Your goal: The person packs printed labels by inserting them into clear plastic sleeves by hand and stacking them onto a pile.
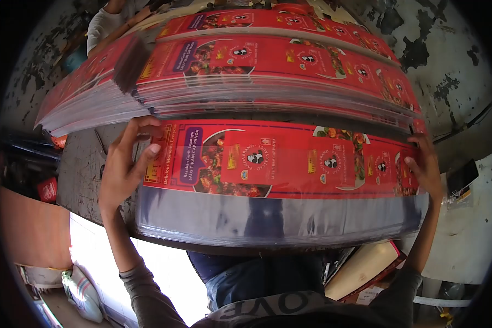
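Note:
A long red printed sheet [295, 188] with food pictures and panda logos lies across a stack of clear plastic sheets [218, 216] at the near side of the table. My left hand [124, 167] grips the sheet's left end, thumb on top and fingers curled at the far corner. At the opposite end, my right hand [429, 167] holds the right edge between thumb and fingers. A glossy clear layer seems to cover part of the print. Just beyond is a tall pile of similar red printed sheets [279, 71].
Another stack of red sheets [87, 90] stands at the far left, angled. The dark worn tabletop [82, 169] shows on the left. A person in a light sleeve [105, 26] is at the back left. A striped sack [85, 292] sits on the floor.

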`<move>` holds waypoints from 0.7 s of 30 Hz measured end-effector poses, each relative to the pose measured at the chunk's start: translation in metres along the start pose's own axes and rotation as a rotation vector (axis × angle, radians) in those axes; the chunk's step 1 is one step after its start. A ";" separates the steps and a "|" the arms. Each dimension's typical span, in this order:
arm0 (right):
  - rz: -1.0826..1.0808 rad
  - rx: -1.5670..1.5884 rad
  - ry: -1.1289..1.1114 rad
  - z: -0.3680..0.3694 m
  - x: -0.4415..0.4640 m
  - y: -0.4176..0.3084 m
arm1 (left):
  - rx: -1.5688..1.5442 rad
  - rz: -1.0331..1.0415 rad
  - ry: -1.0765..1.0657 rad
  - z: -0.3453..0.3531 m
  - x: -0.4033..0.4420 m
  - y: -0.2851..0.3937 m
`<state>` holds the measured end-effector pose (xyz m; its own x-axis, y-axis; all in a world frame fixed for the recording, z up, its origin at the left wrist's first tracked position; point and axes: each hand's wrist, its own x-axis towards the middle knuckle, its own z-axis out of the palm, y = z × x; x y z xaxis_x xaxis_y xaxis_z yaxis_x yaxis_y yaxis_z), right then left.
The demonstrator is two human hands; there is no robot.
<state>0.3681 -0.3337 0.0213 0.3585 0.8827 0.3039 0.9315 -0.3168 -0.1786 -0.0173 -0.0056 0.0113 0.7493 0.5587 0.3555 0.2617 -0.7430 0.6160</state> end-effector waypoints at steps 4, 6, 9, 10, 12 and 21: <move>0.057 0.081 0.013 0.008 -0.008 0.002 | 0.154 0.182 -0.096 0.019 0.013 0.010; 0.120 0.112 0.020 0.008 -0.012 0.004 | 0.183 0.205 -0.087 0.023 0.018 0.005; 0.056 -0.033 0.090 0.011 -0.015 0.012 | 0.275 0.252 -0.055 0.025 0.024 0.000; 0.063 -0.032 0.094 0.012 -0.016 0.014 | 0.340 0.271 -0.033 0.025 0.026 -0.002; 0.091 -0.062 0.126 0.015 -0.018 0.016 | 0.211 0.172 -0.030 0.027 0.026 -0.008; 0.129 -0.045 0.217 0.020 -0.017 0.009 | 0.367 0.137 0.203 0.025 0.016 -0.014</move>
<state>0.3694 -0.3443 -0.0043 0.4744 0.7405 0.4760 0.8775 -0.4410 -0.1885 0.0061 0.0045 -0.0091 0.6671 0.4794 0.5703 0.3939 -0.8767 0.2762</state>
